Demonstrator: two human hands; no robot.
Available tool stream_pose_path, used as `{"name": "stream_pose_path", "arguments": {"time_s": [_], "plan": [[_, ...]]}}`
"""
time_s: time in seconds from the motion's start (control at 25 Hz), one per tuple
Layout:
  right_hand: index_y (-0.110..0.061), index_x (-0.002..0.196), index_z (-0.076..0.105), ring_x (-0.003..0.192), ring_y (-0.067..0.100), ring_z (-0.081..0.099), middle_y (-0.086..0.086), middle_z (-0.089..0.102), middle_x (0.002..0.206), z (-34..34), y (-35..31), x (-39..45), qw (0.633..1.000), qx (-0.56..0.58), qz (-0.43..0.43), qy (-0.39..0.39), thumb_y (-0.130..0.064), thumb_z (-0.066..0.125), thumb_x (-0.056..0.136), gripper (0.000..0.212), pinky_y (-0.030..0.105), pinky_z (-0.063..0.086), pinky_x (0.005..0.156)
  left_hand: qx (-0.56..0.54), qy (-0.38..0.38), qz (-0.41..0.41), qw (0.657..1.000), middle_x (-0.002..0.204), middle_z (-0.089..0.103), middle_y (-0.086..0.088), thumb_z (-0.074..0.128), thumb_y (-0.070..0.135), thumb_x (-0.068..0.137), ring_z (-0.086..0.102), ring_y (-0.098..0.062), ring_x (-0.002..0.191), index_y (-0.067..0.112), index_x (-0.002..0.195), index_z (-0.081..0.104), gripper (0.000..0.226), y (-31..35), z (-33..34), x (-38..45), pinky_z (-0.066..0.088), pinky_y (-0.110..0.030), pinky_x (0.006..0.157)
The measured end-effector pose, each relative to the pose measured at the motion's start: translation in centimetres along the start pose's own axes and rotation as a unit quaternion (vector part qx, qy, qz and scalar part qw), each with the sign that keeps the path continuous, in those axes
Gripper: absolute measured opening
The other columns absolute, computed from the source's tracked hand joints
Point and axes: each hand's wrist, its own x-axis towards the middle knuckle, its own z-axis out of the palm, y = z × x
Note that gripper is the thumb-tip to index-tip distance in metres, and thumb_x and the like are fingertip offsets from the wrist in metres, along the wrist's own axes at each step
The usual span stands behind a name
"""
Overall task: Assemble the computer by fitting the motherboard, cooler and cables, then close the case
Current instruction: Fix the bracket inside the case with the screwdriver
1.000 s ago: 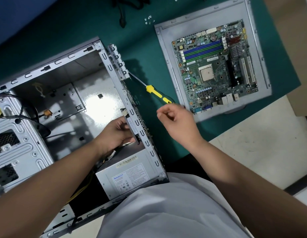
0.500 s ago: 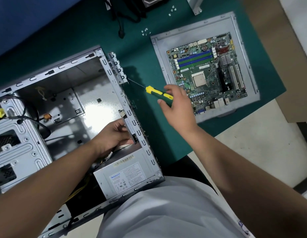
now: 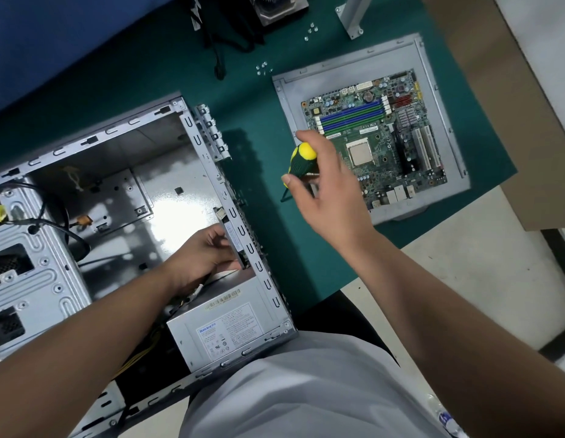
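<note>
Nearest the viewer, the power supply (image 3: 225, 327) sits in the near corner of the open computer case (image 3: 123, 172), just below the left hand (image 3: 205, 257). That hand reaches inside the case and grips a thin metal plate (image 3: 233, 238) against the case's rear wall, fingers curled round its edge. To the right of it and a little farther off, the right hand (image 3: 325, 184) hovers above the green counter (image 3: 249, 90), fingers wrapped round a yellow-and-green screwdriver (image 3: 301, 161) whose shaft points down toward the counter.

Just beyond the right hand, the motherboard (image 3: 379, 134) lies flat on a grey side panel (image 3: 287, 99), well apart from the case and not yet fitted. Farther still, loose screws (image 3: 262, 68) are scattered on the counter, and the cooler (image 3: 279, 6) sits at the far edge, partly cut off.

This looks like an early step: preparing the rear wall of the case before the motherboard goes in. The next move likely calls for bringing the screwdriver tip across to the plate while the left hand steadies it.
</note>
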Motion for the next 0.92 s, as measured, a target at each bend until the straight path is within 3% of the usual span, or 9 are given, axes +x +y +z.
{"name": "stream_pose_path", "arguments": {"time_s": [0.16, 0.24, 0.36, 0.56, 0.92], "plan": [[-0.031, 0.143, 0.036, 0.083, 0.014, 0.074, 0.001, 0.072, 0.102, -0.3, 1.5, -0.1, 0.981, 0.126, 0.133, 0.061, -0.022, 0.068, 0.096, 0.058, 0.041, 0.062, 0.077, -0.001, -0.002, -0.002, 1.000, 0.087, 0.078, -0.012, 0.057, -0.025, 0.088, 0.075, -0.018, 0.079, -0.022, 0.113, 0.058, 0.025, 0.5, 0.2, -0.2, 0.060, -0.024, 0.074], [-0.031, 0.143, 0.034, 0.088, 0.017, 0.076, -0.002, 0.073, 0.102, -0.6, 2.9, -0.5, 0.935, 0.243, 0.238, 0.103, -0.018, 0.068, 0.095, 0.060, 0.043, 0.064, 0.076, 0.005, -0.001, -0.002, 1.000, 0.084, 0.078, -0.010, 0.056, -0.026, 0.088, 0.075, -0.017, 0.077, -0.024, 0.112, 0.057, 0.024, 0.7, 0.3, -0.4, 0.060, -0.023, 0.073], [-0.028, 0.146, 0.033, 0.091, 0.022, 0.076, 0.007, 0.072, 0.110, -0.5, 4.9, -2.1, 0.879, 0.319, 0.342, 0.097, -0.015, 0.068, 0.096, 0.063, 0.041, 0.064, 0.076, 0.016, -0.003, -0.003, 1.000, 0.079, 0.077, -0.007, 0.055, -0.027, 0.087, 0.074, -0.014, 0.073, -0.025, 0.110, 0.057, 0.023, 1.1, 0.5, -0.7, 0.058, -0.021, 0.071], [-0.027, 0.137, 0.039, 0.094, 0.032, 0.076, 0.018, 0.070, 0.112, 0.8, 6.3, -4.0, 0.822, 0.391, 0.399, 0.110, -0.009, 0.070, 0.095, 0.055, 0.042, 0.063, 0.076, 0.023, 0.005, -0.011, 1.000, 0.082, 0.075, -0.013, 0.054, -0.026, 0.088, 0.073, -0.014, 0.072, -0.028, 0.112, 0.054, 0.025, 1.5, 0.8, -0.9, 0.058, -0.021, 0.071], [-0.018, 0.138, 0.038, 0.100, 0.038, 0.073, 0.026, 0.067, 0.116, 1.7, 6.4, -4.7, 0.807, 0.410, 0.411, 0.109, -0.007, 0.069, 0.096, 0.054, 0.041, 0.063, 0.075, 0.033, 0.017, -0.021, 0.999, 0.074, 0.076, -0.003, 0.052, -0.026, 0.089, 0.073, -0.010, 0.069, -0.028, 0.113, 0.054, 0.024, 1.7, 1.1, -1.1, 0.056, -0.017, 0.067]]}}
